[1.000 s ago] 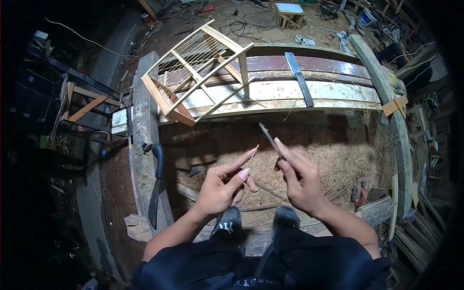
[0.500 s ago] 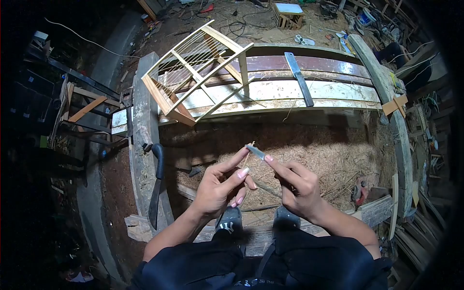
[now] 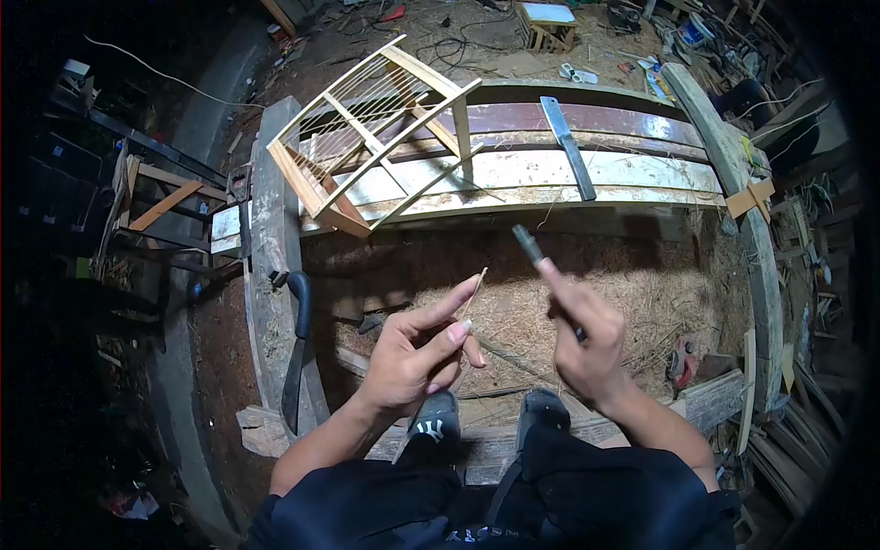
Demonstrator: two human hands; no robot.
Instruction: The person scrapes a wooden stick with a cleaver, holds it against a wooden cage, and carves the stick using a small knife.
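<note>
My left hand (image 3: 403, 367) pinches a thin pale sliver of wood or bamboo (image 3: 481, 277), its tip standing up past the index finger. In my right hand (image 3: 591, 339) is a small knife (image 3: 526, 242), the blade pointing up and left with my index finger stretched along it. The blade is slightly blurred and apart from the sliver; most of the handle is hidden by my fingers. Beyond my hands, a wooden frame (image 3: 429, 77) strung with thin parallel rods rests tilted on the bench. To its right lies a flat machete-like blade (image 3: 575, 158).
The plank bench (image 3: 513, 171) runs across ahead, between thick side beams (image 3: 272, 220). On the left beam lies a black-handled machete (image 3: 300, 312). Shavings (image 3: 642, 312) cover the ground, and a red-and-grey tool (image 3: 682, 362) sits at right. A small stool (image 3: 548, 16) stands farther back.
My right hand has moved right with the knife, taking the blade off the sliver's tip. The left hand stays nearly where it was, holding the sliver.
</note>
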